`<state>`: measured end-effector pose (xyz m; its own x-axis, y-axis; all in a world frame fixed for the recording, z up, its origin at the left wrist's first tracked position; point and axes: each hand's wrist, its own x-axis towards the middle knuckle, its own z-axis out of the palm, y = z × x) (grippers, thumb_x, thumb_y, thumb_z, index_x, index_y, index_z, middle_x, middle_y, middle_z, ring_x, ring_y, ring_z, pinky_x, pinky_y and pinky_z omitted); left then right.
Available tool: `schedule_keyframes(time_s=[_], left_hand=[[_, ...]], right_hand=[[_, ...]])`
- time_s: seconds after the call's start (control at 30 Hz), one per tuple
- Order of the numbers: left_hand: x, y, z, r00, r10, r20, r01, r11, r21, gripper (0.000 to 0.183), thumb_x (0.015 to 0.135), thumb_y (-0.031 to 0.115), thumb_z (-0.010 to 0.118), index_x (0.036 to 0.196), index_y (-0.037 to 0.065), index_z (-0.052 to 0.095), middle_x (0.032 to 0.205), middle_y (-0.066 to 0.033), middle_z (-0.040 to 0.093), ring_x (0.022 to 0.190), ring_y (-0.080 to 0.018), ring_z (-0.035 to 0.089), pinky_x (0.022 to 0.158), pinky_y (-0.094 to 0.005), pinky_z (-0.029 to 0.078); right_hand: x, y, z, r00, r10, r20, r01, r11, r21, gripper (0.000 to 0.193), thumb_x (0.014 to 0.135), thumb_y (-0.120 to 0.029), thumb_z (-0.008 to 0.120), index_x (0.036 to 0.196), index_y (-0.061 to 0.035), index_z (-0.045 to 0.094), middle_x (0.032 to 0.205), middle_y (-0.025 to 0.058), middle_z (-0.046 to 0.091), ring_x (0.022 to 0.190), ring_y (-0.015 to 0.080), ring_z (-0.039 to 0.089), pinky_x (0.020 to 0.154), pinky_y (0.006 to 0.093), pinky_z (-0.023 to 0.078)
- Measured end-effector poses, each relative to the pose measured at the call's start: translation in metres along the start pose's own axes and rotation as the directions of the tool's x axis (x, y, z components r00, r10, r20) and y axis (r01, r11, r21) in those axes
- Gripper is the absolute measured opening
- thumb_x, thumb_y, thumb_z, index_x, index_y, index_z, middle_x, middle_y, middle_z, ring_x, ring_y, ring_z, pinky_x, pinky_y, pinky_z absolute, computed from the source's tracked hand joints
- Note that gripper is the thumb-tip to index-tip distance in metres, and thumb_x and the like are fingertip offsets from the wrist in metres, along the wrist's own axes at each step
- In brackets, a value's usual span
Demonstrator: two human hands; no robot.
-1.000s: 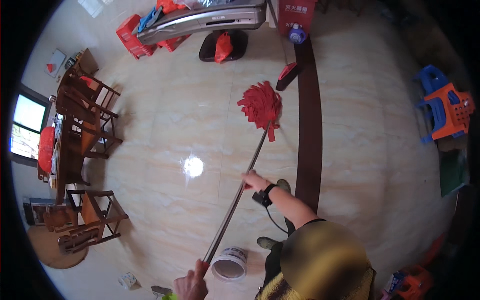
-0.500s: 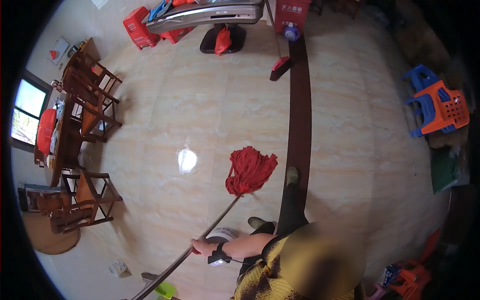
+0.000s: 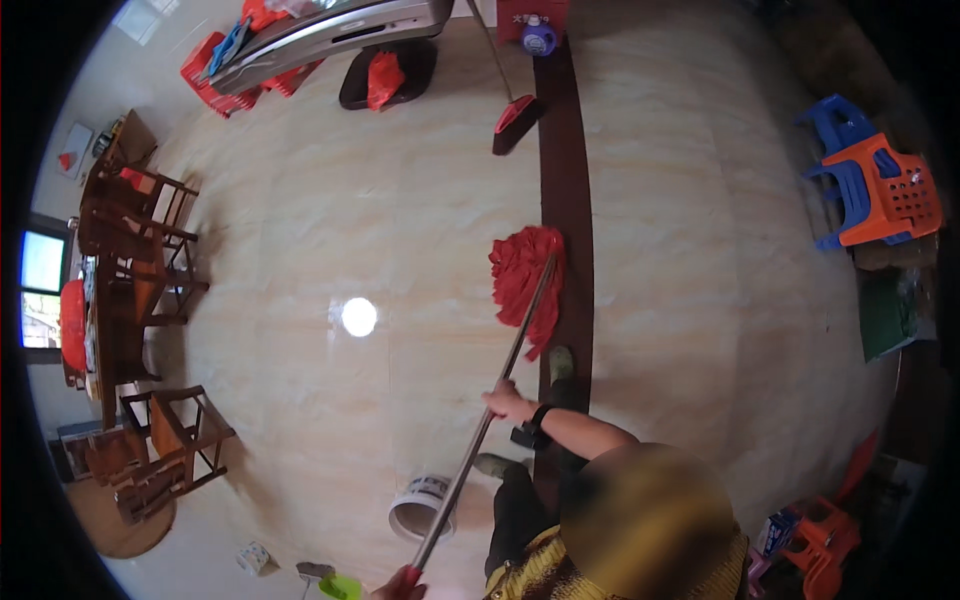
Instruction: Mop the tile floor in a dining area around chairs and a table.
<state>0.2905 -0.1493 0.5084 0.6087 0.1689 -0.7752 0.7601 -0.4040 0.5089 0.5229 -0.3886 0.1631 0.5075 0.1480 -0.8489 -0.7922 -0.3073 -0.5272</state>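
Note:
My right hand [image 3: 510,402], wearing a black band at the wrist, is wrapped round the middle of a mop's metal handle [image 3: 478,440]. Low at the picture's edge, my left hand [image 3: 400,585] closes on the red grip at the handle's other end; its forearm is out of sight. The red cloth-strip mop head [image 3: 522,280] lies spread on the tiles, its right side over a dark brown floor strip [image 3: 568,190]. Beside the handle stands a white bucket [image 3: 440,488] with dark print. My two shoes show close to it and to the strip.
A broom [image 3: 517,122] and a purple bottle [image 3: 539,40] are ahead. Far left stands a grey table [image 3: 340,30] on a black base. Wooden chairs [image 3: 175,430] line the left side; plastic stools [image 3: 880,190] are stacked right. A green dustpan [image 3: 341,586] lies at lower left.
The mop head has moved right and a little farther away, onto the brown strip. My right hand went up and right with the handle. My left hand and more of the bucket have come into view.

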Motion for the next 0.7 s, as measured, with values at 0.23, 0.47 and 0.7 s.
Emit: schedule_keyframes(time_s=[0.23, 0.47, 0.7], left_hand=[[0.172, 0.160, 0.123, 0.982, 0.179, -0.065, -0.180, 0.984, -0.008, 0.040, 0.070, 0.011, 0.066, 0.104, -0.005, 0.054, 0.090, -0.0134, 0.063, 0.086, -0.0126, 0.059, 0.070, -0.0236, 0.046], [0.230, 0.244, 0.206, 0.906, 0.423, -0.020, -0.411, 0.891, 0.192, 0.041, 0.072, 0.024, 0.062, 0.107, 0.005, 0.053, 0.075, -0.0211, 0.058, 0.071, -0.0340, 0.059, 0.057, -0.0356, 0.046], [0.096, 0.162, 0.073, 0.943, 0.260, 0.207, -0.282, 0.956, 0.085, 0.047, 0.075, 0.003, 0.061, 0.118, -0.003, 0.045, 0.087, -0.0079, 0.060, 0.073, -0.0110, 0.056, 0.063, -0.0226, 0.047]], right_hand=[[0.129, -0.115, -0.212, 0.929, -0.259, -0.263, 0.253, 0.966, -0.059, 0.022, 0.069, -0.017, 0.053, 0.061, 0.0039, 0.052, 0.052, 0.0173, 0.054, 0.052, 0.0260, 0.060, 0.042, 0.0360, 0.047], [0.122, -0.146, -0.303, 0.859, -0.308, -0.408, 0.385, 0.915, 0.121, 0.021, 0.070, -0.017, 0.050, 0.063, 0.0012, 0.055, 0.054, 0.0077, 0.056, 0.045, 0.0165, 0.056, 0.038, 0.0310, 0.042], [-0.001, -0.101, -0.149, 0.896, -0.299, -0.327, 0.434, 0.738, 0.517, 0.022, 0.076, -0.009, 0.047, 0.089, -0.0041, 0.030, 0.058, 0.0081, 0.049, 0.048, 0.0180, 0.053, 0.038, 0.0314, 0.041]])
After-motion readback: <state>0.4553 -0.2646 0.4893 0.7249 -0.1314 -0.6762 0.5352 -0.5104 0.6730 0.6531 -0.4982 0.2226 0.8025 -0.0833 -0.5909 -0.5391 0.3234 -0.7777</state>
